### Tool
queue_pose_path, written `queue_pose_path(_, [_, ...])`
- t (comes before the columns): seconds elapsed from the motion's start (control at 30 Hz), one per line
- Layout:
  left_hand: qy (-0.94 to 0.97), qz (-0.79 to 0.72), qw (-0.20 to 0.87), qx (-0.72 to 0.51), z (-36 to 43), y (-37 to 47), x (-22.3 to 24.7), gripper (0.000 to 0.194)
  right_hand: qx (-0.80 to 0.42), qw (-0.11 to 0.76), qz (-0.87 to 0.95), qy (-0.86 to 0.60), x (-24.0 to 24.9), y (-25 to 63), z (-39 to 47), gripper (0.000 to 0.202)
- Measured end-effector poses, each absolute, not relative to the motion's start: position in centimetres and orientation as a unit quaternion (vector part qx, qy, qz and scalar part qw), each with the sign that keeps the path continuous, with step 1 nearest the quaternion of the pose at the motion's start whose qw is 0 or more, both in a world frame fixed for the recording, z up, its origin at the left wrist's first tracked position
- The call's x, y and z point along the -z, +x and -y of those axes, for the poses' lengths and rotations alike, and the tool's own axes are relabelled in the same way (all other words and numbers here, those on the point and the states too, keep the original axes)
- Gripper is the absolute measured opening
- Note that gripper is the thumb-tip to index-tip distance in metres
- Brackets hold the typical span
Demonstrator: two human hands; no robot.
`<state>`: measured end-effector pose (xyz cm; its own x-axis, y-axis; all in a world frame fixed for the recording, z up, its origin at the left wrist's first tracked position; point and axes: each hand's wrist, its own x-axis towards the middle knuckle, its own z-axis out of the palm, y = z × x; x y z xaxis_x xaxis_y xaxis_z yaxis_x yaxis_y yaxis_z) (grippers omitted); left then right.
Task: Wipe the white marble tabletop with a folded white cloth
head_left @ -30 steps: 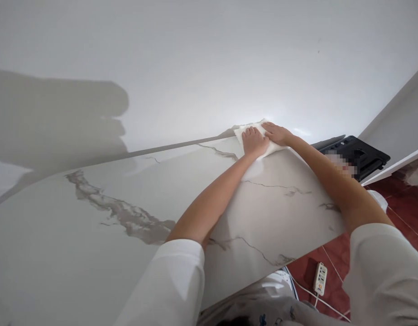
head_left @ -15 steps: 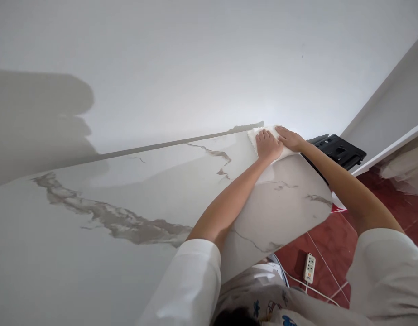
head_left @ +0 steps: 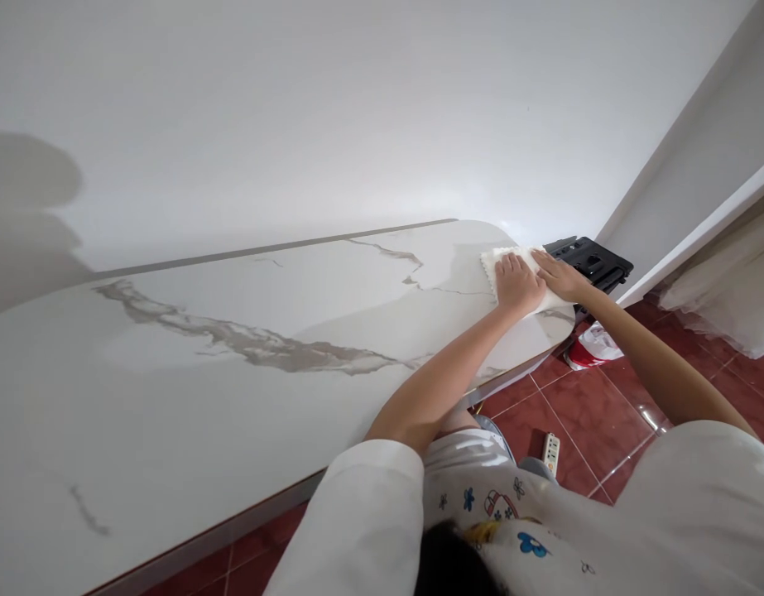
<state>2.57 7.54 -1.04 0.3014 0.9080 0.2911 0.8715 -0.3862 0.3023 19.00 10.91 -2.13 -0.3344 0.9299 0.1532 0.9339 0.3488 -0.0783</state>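
Note:
A white cloth (head_left: pixel 490 266) with a scalloped edge lies on the marble-patterned white table (head_left: pixel 189 422), close to its rounded right end. My left hand (head_left: pixel 519 284) presses flat on the cloth, its fingers stretched out and slightly apart. Just to the right, my right hand (head_left: pixel 560 276) rests on the cloth's right part with its fingers extended, nearly touching my left hand. Neither hand is closed round the cloth; both bear down on it from above. Part of the cloth is hidden under the hands.
A white wall (head_left: pixel 307 108) runs along the table's far side. A black object (head_left: pixel 596 261) stands beyond the right end. On the red tiled floor are a red-and-white bag (head_left: pixel 596 346) and a power strip (head_left: pixel 550 453). A pale curtain (head_left: pixel 726 281) hangs at the right.
Both hands and the cloth have moved from the table's far edge by the wall toward its rounded right end, nearer me. The camera view has shifted, showing more of the table's near edge.

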Motion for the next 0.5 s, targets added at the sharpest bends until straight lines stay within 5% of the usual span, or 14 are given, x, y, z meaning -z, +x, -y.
queue_pose_path(0.5, [0.841, -0.517, 0.046, -0.155, 3.4, -5.2, 0.6, 0.06, 0.079, 0.146, 0.792, -0.588, 0.0, 9.3, 3.5, 0.057])
